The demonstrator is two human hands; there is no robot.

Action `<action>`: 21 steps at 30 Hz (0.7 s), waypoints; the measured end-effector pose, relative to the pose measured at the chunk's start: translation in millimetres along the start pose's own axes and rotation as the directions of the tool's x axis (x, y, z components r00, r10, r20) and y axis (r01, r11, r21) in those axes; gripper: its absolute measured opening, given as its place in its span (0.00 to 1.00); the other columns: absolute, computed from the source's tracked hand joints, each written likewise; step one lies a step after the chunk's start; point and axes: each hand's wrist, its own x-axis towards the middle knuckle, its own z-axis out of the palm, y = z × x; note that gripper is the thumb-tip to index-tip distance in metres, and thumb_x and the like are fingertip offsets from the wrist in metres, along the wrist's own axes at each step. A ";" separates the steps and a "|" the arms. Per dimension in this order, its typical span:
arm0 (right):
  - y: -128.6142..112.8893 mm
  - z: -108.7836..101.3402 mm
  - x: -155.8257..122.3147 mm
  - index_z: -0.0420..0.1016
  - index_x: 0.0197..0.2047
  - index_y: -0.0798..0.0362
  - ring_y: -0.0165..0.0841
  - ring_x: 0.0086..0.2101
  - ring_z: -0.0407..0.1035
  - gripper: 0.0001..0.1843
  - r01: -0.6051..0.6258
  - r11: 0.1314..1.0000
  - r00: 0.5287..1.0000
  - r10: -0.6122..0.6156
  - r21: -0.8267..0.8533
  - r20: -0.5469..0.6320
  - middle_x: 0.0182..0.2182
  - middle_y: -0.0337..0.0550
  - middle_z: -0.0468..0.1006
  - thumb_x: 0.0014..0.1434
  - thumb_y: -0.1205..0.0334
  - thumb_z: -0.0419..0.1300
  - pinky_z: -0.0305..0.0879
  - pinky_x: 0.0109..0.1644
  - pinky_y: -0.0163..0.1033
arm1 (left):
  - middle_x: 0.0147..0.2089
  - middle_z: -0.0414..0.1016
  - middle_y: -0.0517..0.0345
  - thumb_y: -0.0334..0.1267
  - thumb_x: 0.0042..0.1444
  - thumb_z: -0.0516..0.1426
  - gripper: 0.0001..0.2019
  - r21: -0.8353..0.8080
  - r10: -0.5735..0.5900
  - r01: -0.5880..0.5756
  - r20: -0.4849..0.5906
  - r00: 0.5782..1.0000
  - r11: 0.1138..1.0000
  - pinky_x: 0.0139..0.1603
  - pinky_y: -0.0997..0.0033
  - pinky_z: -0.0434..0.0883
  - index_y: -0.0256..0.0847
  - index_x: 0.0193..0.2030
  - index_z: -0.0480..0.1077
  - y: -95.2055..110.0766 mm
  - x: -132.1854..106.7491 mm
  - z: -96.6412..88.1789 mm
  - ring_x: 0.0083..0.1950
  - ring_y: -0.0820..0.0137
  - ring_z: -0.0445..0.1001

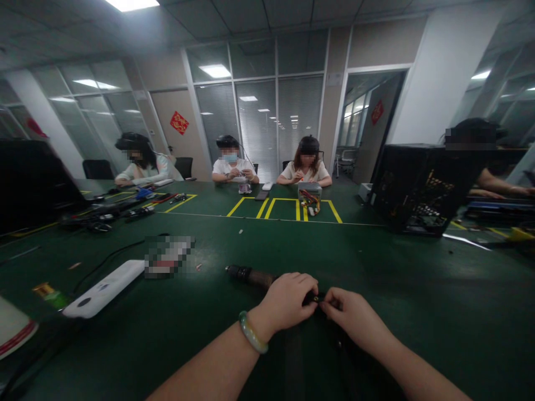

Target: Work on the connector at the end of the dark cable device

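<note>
My left hand [288, 298], with a pale green bangle on its wrist, is closed around a small black part [315, 298] with a yellowish mark. My right hand [351, 312] pinches the right side of this same part between thumb and fingers. From behind my left hand a dark, rod-shaped tool [261, 278] sticks out to the left, ending in a narrow metallic tip. Whether the rod and the black part are joined is hidden by my left hand. Dim dark shapes lie below my hands, too dark to make out.
A white power strip [106, 289] with a black cord lies left, beside a green-handled item [50, 295]. A black computer case [412, 189] stands at the back right. Cables and parts [112, 209] lie back left. Several people sit around the green table [234, 340].
</note>
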 end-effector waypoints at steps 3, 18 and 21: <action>0.6 0.0 0.1 0.74 0.30 0.51 0.31 0.27 0.69 0.10 0.001 1.000 1.000 -0.001 0.017 0.012 0.26 0.36 0.77 0.61 0.58 0.56 0.56 0.28 0.32 | 0.46 0.73 0.59 0.36 0.55 0.61 0.08 -0.005 -0.002 0.002 -0.006 1.000 1.000 0.54 0.64 0.64 0.42 0.40 0.67 -0.6 0.2 1.2 0.49 0.66 0.70; 0.0 -0.9 -0.5 0.74 0.31 0.50 0.32 0.26 0.70 0.10 -0.026 1.000 0.999 0.026 -0.001 0.024 0.25 0.36 0.78 0.61 0.58 0.56 0.56 0.27 0.32 | 0.44 0.74 0.60 0.34 0.55 0.60 0.06 -0.055 -0.009 0.009 -0.002 1.000 0.998 0.51 0.64 0.65 0.42 0.39 0.68 -1.0 0.8 -1.6 0.46 0.65 0.71; 1.3 -0.3 -0.5 0.75 0.32 0.50 0.32 0.27 0.71 0.09 -0.031 0.999 0.999 0.031 0.015 0.035 0.27 0.36 0.78 0.61 0.59 0.55 0.56 0.27 0.32 | 0.45 0.74 0.59 0.35 0.55 0.60 0.06 -0.065 -0.006 0.006 -0.001 1.000 0.998 0.51 0.63 0.65 0.42 0.39 0.67 -0.7 0.5 -3.1 0.47 0.65 0.71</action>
